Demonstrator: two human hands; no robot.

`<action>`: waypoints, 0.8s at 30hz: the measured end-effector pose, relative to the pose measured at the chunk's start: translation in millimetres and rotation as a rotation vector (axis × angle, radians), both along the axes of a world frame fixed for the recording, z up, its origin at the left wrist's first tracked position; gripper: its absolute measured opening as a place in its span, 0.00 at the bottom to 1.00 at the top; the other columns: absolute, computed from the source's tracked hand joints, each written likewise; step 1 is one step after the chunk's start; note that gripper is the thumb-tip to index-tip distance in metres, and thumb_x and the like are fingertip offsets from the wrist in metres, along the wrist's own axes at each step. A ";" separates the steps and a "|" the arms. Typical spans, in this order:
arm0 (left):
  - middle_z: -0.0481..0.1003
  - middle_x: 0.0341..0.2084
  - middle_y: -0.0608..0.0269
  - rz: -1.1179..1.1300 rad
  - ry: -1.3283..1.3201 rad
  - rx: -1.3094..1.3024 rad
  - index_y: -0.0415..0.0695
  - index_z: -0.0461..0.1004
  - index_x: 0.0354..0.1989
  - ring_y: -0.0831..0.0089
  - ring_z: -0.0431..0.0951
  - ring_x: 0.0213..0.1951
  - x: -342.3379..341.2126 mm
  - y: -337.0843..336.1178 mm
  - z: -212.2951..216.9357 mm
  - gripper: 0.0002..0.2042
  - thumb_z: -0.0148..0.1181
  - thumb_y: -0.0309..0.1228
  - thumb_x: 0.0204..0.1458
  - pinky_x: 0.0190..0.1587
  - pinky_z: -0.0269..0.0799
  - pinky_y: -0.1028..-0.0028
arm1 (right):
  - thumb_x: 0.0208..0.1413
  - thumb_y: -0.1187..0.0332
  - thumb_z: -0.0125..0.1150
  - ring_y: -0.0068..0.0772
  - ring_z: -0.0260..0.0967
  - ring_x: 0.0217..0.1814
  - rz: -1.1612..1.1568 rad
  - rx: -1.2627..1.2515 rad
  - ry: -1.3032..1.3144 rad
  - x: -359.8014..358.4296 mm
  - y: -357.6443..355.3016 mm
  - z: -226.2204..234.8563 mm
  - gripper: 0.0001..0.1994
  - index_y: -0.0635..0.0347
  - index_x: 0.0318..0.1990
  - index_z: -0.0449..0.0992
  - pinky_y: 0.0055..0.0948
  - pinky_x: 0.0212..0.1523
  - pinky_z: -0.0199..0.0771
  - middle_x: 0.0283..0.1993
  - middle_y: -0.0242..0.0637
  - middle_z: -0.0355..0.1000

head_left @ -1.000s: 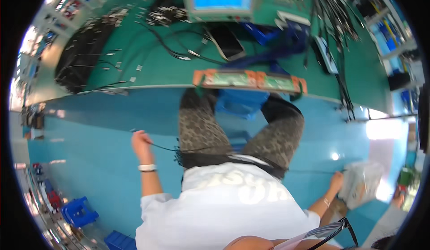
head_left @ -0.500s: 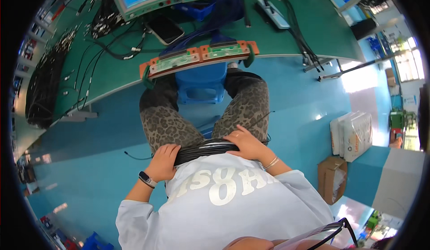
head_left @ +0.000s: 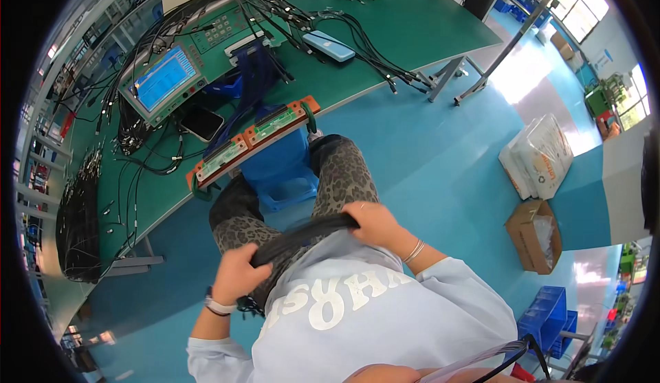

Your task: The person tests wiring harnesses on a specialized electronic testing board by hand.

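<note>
A bundle of black cables (head_left: 297, 239) stretches between my hands just above my lap, slightly blurred. Around its left end my left hand (head_left: 237, 272) is closed. My right hand (head_left: 377, 223) grips the right end, with the thumb hidden from view. Loose cable ends with connectors (head_left: 249, 306) hang below my left wrist. Ahead of my knees, an orange test fixture (head_left: 251, 139) with green circuit boards sits along the bench's front edge.
The green bench (head_left: 385, 12) carries a test instrument (head_left: 161, 84) with a lit screen, a phone (head_left: 201, 122), a light-blue box (head_left: 328, 46) and many black cables. Below the fixture stands a blue stool (head_left: 278, 177). White sacks (head_left: 540, 156), a cardboard box (head_left: 533, 237) and blue bins (head_left: 544, 318) are at right.
Both hands have closed on the cable bundle and lifted it off my lap. My view has turned right, so the bench now appears tilted and more of the floor at right shows.
</note>
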State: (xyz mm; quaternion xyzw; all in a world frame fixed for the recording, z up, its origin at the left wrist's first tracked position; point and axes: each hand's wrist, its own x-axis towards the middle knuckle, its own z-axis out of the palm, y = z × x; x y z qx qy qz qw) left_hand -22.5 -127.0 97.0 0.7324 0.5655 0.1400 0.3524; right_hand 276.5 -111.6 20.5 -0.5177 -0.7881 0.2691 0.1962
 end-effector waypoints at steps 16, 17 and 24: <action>0.61 0.14 0.69 -0.132 -1.047 -0.444 0.39 0.64 0.34 0.83 0.56 0.12 237.8 150.7 106.7 0.13 0.54 0.24 0.37 0.14 0.50 0.83 | 0.56 0.66 0.49 0.19 0.51 0.13 -0.728 -0.039 1.584 129.7 50.0 112.4 0.10 0.60 0.26 0.62 0.20 0.18 0.53 0.15 0.29 0.57; 0.65 0.21 0.67 -0.248 -1.037 -0.527 0.38 0.64 0.38 0.81 0.62 0.19 254.4 159.6 95.7 0.16 0.57 0.24 0.38 0.20 0.56 0.83 | 0.56 0.65 0.49 0.19 0.50 0.13 -0.716 0.003 1.645 135.8 56.1 120.2 0.11 0.60 0.26 0.61 0.20 0.17 0.52 0.15 0.28 0.57; 0.56 0.56 0.58 -0.562 -1.073 -0.802 0.45 0.46 0.61 0.74 0.53 0.58 336.6 181.7 46.8 0.38 0.62 0.29 0.40 0.55 0.48 0.76 | 0.54 0.50 0.46 0.34 0.48 0.48 -0.654 0.400 0.743 157.4 87.5 121.5 0.27 0.59 0.52 0.49 0.29 0.50 0.45 0.37 0.39 0.64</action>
